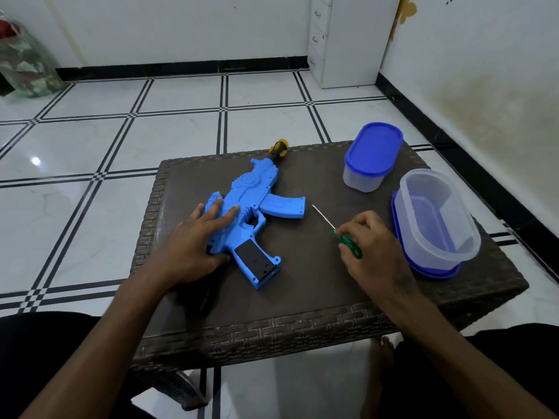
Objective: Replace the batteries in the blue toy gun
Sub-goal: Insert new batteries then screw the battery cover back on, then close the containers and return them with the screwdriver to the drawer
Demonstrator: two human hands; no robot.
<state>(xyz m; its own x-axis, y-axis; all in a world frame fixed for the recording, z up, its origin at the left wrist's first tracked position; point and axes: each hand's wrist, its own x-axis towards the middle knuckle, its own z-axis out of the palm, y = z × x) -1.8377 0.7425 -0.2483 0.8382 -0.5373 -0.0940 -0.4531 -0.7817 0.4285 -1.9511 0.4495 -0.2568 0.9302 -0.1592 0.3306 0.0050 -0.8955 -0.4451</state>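
Head view shows the right hand (pixel 367 249) with its grip curled round the green handle of a small screwdriver (pixel 348 241), the thin metal shaft pointing up and left, its tip free of the blue toy gun (pixel 257 207); the left hand (pixel 199 237) has no closed grip, its fingers laid flat and spread on the rear of the gun, pressing it to the desk (pixel 302 303); the gun lies on its side near the desk's middle, muzzle toward the far edge, and the black battery cover (pixel 255 260) in the handle faces up and looks closed; so the step in hand seems to be the opening of that cover, not yet begun; the next move would call for bringing the tip down onto the cover's screw, which is too small to make out; both forearms reach in from the near edge; to the right stand a lidded blue-topped container (pixel 372 158) and an open clear container (pixel 435 219) resting on its blue lid.
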